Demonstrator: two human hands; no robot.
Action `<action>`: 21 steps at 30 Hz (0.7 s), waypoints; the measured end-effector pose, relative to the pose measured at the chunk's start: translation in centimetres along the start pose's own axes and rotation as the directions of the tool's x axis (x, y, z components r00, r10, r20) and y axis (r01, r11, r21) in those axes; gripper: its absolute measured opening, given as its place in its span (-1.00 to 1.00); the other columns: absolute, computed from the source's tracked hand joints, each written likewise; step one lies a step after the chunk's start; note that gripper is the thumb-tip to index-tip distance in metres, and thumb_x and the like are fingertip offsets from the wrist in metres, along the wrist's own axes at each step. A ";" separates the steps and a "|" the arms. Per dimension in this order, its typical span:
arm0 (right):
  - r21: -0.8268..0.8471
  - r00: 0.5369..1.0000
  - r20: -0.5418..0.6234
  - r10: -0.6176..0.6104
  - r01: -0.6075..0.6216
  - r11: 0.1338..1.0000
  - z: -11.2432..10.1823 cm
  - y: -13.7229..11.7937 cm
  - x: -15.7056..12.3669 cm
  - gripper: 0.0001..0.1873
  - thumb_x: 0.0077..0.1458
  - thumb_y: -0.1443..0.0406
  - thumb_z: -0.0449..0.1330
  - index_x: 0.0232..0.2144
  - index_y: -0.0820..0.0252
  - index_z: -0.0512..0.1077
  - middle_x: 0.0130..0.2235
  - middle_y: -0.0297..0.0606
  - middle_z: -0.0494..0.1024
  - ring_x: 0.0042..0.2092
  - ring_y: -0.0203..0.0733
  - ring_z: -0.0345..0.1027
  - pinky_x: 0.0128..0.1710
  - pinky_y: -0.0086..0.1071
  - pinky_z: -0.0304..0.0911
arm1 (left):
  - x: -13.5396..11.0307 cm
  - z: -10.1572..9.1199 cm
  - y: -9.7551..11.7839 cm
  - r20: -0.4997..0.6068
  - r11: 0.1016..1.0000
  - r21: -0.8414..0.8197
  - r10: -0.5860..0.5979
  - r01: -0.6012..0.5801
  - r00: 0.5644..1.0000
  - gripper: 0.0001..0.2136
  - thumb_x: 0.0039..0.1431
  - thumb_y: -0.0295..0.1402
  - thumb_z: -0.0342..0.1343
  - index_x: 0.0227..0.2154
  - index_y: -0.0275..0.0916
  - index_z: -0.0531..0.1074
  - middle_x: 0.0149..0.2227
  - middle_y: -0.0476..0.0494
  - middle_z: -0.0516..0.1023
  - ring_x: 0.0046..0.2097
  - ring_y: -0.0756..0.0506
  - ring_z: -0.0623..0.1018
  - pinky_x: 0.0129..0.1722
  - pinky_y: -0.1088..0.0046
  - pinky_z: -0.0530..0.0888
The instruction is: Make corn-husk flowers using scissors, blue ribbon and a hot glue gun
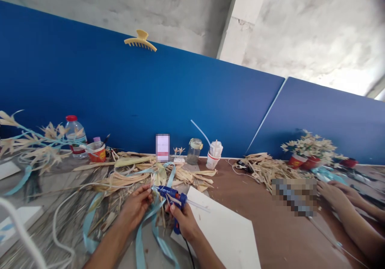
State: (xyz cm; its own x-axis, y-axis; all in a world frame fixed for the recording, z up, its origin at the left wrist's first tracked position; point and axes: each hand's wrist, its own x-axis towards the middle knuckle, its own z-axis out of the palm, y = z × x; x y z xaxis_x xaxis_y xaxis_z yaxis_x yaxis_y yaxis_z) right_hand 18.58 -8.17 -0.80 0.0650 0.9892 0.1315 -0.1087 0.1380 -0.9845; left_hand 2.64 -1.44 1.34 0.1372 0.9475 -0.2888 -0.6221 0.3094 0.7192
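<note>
The right hand (187, 221) is wrapped around the handle of a blue glue gun (170, 192), which is above the front middle of the surface (231, 197), nozzle toward the left hand (137, 205). The left hand's fingertips are bunched just beside the nozzle; whether they close on anything cannot be told. A clear glue stick (200, 206) protrudes from the gun's rear, and a black cord (189, 252) runs from the handle toward the front edge.

Light-blue ribbon (140, 243) trails below the hands. A white board (225, 229) lies beneath and right of the gun, reaching the front of the view. Dried husk strips (132, 161) spread from the hands toward the rear edge.

Along that edge, left to right, stand a red-capped bottle (75, 134), a red cup (98, 155), a phone (163, 146), a clear jar (194, 152) and a white cup (212, 163). Pale flowers (315, 145) occupy the right rear corner; another person's hands (333, 195) are near the right edge.
</note>
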 end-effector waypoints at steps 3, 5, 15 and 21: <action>-0.030 1.000 -0.019 0.019 -0.020 0.999 0.1 -0.3 -0.1 -0.49 -0.14 -0.12 0.25 -0.47 0.24 0.48 -0.53 -0.34 0.36 -0.48 -0.33 0.13 -0.43 -0.42 0.14 | -0.2 0.3 0.0 -0.001 1.000 0.006 -0.007 0.007 1.000 -0.83 -0.15 -0.73 0.18 -0.52 -0.35 0.49 -0.62 0.00 0.44 -0.59 0.08 0.40 -0.57 0.64 0.41; -0.056 1.000 -0.019 0.020 -0.021 0.998 0.1 -0.5 -0.1 -0.51 -0.12 -0.10 0.25 -0.48 0.24 0.48 -0.55 -0.36 0.33 -0.49 -0.33 0.11 -0.45 -0.42 0.13 | -0.3 0.3 0.0 0.006 1.000 0.004 -0.007 0.007 1.000 -0.83 -0.17 -0.72 0.19 -0.53 -0.35 0.48 -0.62 0.00 0.43 -0.60 0.08 0.40 -0.58 0.64 0.41; -0.222 1.000 -0.002 0.030 -0.030 0.975 -0.3 0.8 -0.2 -0.62 -0.02 0.01 0.19 -0.50 0.24 0.42 -0.60 -0.43 0.21 -0.54 -0.36 0.02 -0.55 -0.47 0.00 | 0.2 -0.3 -0.1 0.030 1.000 -0.012 0.001 -0.001 1.000 -0.83 -0.22 -0.69 0.24 -0.54 -0.35 0.49 -0.62 0.02 0.43 -0.58 0.08 0.40 -0.57 0.64 0.43; -0.289 0.999 0.004 -0.050 0.049 0.956 -0.4 0.8 -0.1 -0.62 0.06 0.02 0.12 -0.44 0.25 0.43 -0.57 -0.39 0.26 -0.49 -0.31 0.10 -0.50 -0.46 0.10 | 0.1 -0.1 -0.4 0.041 1.000 -0.011 0.004 -0.003 0.999 -0.84 -0.17 -0.74 0.19 -0.54 -0.38 0.49 -0.61 -0.03 0.44 -0.60 0.07 0.41 -0.58 0.63 0.42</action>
State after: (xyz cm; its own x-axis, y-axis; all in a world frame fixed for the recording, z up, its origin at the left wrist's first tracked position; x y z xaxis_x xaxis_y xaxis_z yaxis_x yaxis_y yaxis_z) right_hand 18.90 -8.23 -1.66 0.0662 0.9813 0.1806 0.1858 0.1657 -0.9685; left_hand 2.80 -1.43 0.95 0.1661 0.9512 -0.2600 -0.6310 0.3052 0.7133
